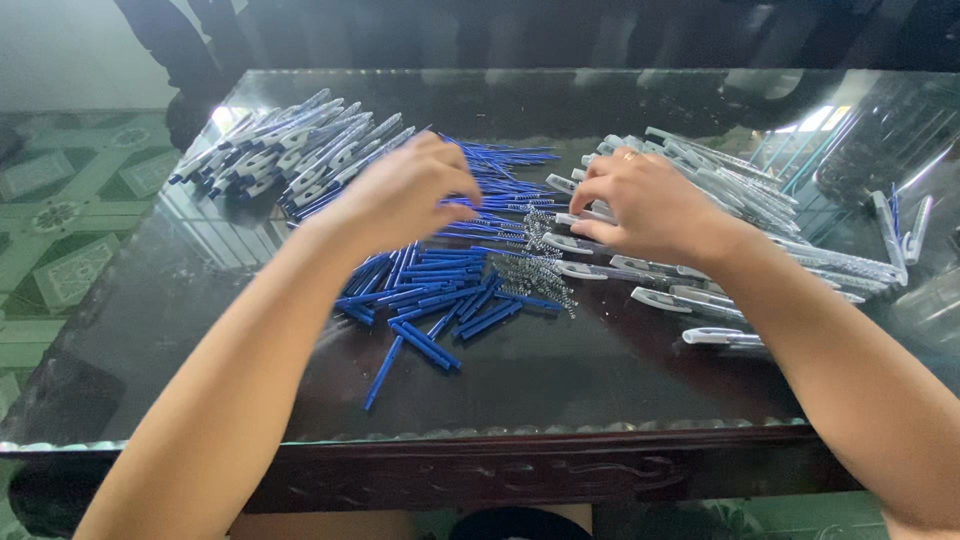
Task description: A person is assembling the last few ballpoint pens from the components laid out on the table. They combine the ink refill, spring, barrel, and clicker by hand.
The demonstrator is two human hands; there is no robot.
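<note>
Hands [520, 200] over blue refills [430, 290], springs [535, 265] between

Glass-topped dark carved wooden table [560, 468] on green patterned floor tiles [70, 210], daylight reflections.

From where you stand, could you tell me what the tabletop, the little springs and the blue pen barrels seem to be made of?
Tabletop: probably glass over dark carved wood, since it mirrors the window and the room.
Springs: likely thin metal wire, coiled and silvery.
Blue pen barrels: apparently plastic, uniformly coloured with a mild gloss.
</note>
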